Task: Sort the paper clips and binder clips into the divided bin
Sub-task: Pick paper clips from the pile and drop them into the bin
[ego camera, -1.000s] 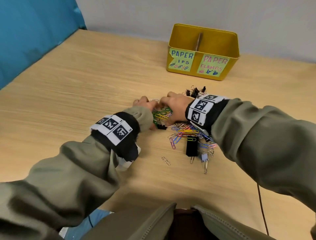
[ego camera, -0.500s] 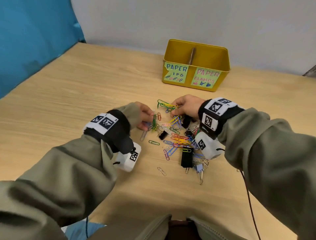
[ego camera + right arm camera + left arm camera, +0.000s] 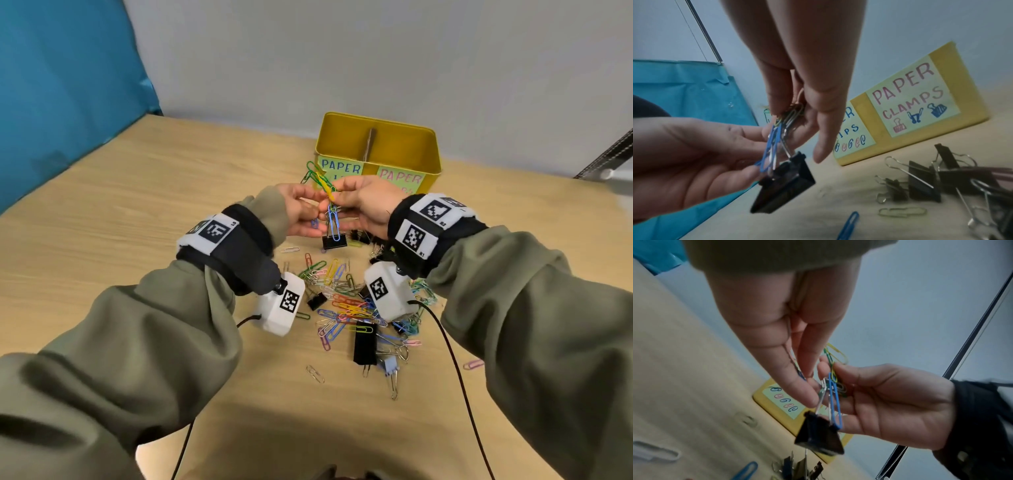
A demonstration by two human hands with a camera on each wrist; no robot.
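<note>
paper clips in a green and yellow tangle are pinched by both the left hand and right hand, raised in front of the yellow bin. a blue clip and black binder clip dangle beneath. more clips lie in a pile nearer than the bin.

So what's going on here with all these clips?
A person is sorting clips. Both hands, left hand and right hand, hold a tangled bunch of paper clips above the table, with a black binder clip dangling from it. The yellow bin waits behind; most clips still lie in the pile.
</note>
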